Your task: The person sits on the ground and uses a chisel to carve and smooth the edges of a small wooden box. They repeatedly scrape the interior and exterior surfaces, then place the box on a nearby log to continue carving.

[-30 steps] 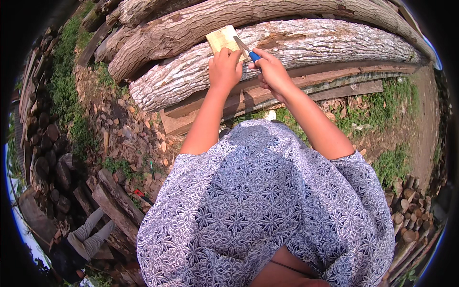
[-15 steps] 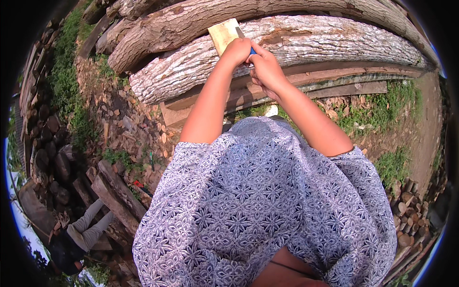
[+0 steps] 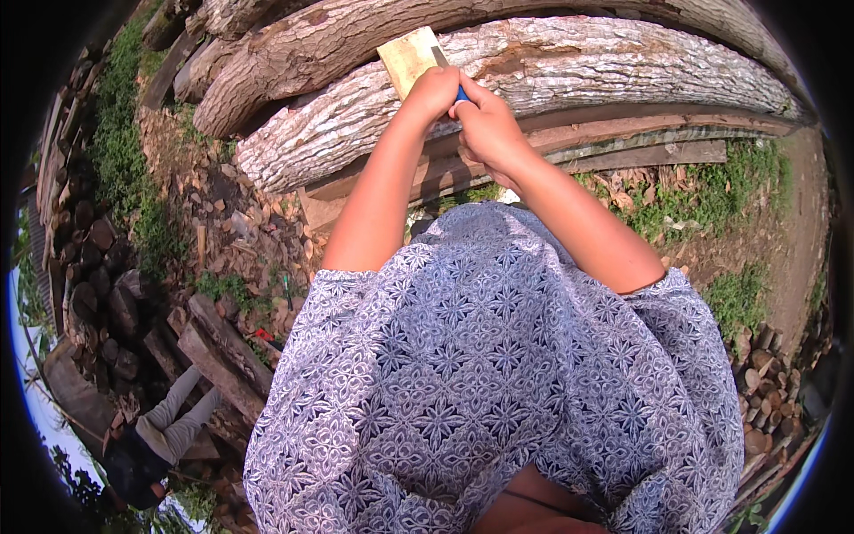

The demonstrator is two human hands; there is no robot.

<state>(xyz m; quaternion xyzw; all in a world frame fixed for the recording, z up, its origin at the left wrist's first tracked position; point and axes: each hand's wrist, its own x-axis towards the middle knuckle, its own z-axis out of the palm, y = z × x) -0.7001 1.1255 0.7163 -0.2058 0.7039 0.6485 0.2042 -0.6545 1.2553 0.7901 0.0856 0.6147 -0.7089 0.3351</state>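
Note:
Out over the pale-barked log [image 3: 569, 67], my left hand [image 3: 433, 92] is closed around the lower end of a flat, pale yellow wooden block [image 3: 407, 58]. My right hand [image 3: 489, 129] grips the blue handle [image 3: 462, 94] of a tool and presses close beside the left. From between the hands, the tool's narrow dark-grey blade [image 3: 439, 56] runs along the block's right edge. It may be a chisel or a knife; the hands cover too much of it to tell. My left thumb lies near the base of the blade. The fingers beneath the block are hidden.
More thick logs [image 3: 329, 44] lie beyond, with sawn planks [image 3: 623, 138] on the near side. Dry leaves and grass cover the ground at left. Another person [image 3: 147, 445] is at the lower left beside timber pieces [image 3: 222, 356]. Cut logs [image 3: 761, 392] are stacked at right.
Both hands, the block and the tool have shifted slightly up and left in view. The grip looks the same, and the view itself has moved a little.

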